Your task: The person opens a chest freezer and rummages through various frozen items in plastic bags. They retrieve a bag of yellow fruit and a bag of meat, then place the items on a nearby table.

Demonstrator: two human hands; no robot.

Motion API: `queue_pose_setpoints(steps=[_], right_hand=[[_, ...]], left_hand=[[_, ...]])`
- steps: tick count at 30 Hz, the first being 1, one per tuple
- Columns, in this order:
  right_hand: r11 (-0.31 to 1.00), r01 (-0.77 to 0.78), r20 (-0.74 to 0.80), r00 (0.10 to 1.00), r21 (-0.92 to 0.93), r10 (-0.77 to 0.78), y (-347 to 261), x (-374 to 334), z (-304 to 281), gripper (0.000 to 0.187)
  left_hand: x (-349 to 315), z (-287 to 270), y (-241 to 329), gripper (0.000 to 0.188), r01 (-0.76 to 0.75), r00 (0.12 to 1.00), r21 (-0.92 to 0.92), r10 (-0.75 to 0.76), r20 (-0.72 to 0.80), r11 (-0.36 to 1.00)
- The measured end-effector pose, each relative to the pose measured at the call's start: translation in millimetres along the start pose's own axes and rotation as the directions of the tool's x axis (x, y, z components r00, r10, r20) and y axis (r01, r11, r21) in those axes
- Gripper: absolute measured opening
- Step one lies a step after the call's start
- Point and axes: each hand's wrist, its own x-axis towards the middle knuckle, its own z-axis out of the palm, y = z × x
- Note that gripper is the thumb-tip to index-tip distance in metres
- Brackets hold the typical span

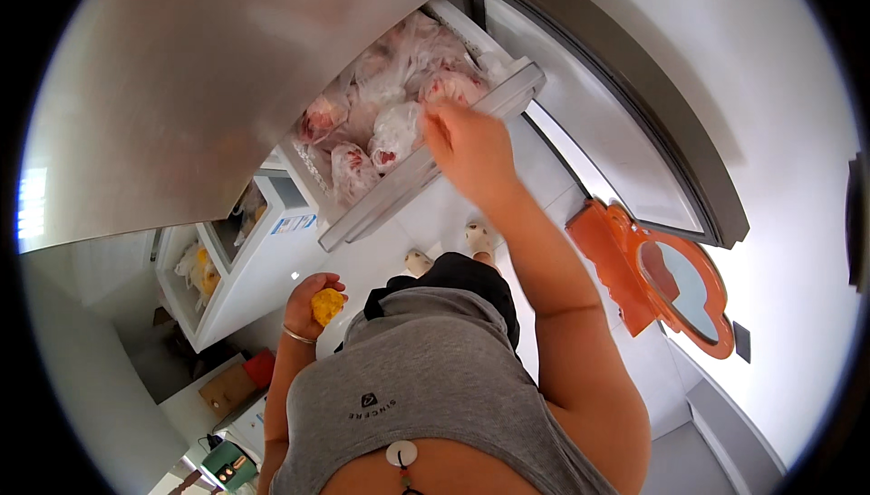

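Note:
A freezer drawer (399, 194) with a clear front is pulled out, filled with several plastic bags of reddish meat (397, 137). My right hand (469, 152) is over the drawer's front edge near the bags, its fingers curled. Its fingertips are partly hidden, so what they grip does not show clearly. Lower and to the left, my left hand (311, 305) is closed around a small round yellow object (327, 306) with a rough surface. The yellow object's exact kind cannot be made out.
The freezer door (607, 87) stands open on the right. Past it is an orange-framed mirror (680, 282). On the left, another open door (263, 250) has shelves with bagged items (201, 273). My slippered feet (480, 238) are on the pale tiled floor below the drawer.

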Motion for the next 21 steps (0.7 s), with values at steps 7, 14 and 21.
queue_pose_setpoints(steps=[7, 14, 21], right_hand=[[0.769, 0.549, 0.349, 0.826, -0.326, -0.442, 55, 99, 65, 0.026], [0.732, 0.586, 0.644, 0.717, -0.348, -0.267, 59, 115, 21, 0.01], [0.772, 0.574, 0.564, 0.746, -0.273, -0.355, 60, 108, -13, 0.005]], left_hand=[[5, 2, -14, 0.024, 0.019, 0.999, -0.058, -0.017, 0.03, 0.998], [-23, -35, -33, 0.025, -0.035, 0.987, -0.152, 0.01, -0.161, 0.988], [-41, -69, -71, 0.025, -0.027, 0.964, -0.245, -0.04, -0.265, 0.969]])
